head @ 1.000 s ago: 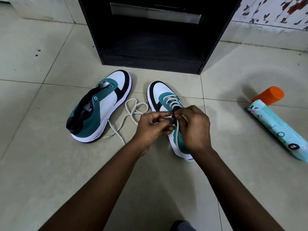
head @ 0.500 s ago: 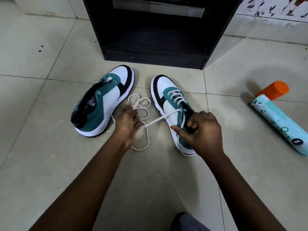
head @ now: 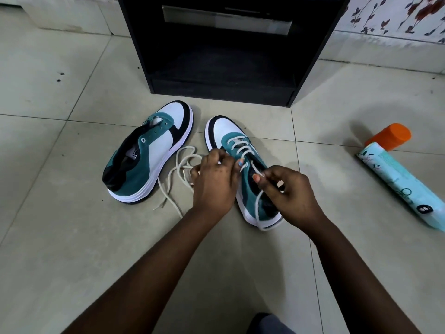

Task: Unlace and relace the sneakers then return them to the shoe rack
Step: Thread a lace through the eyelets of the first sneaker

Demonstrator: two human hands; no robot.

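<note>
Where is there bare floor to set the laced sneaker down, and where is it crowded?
Free: the tiles left of the unlaced sneaker, and the stretch between the laced sneaker and the spray can. The shoe rack shelf looks empty. Crowded: between the two sneakers, where the loose lace and left hand sit; the right hand pinches a lace.

Two sneakers (head: 243,169) before us on the floor (head: 72,237), shoe rack (head: 224,51) behind, spray can (head: 399,177) at right, loose lace (head: 175,177) between the pair.
</note>
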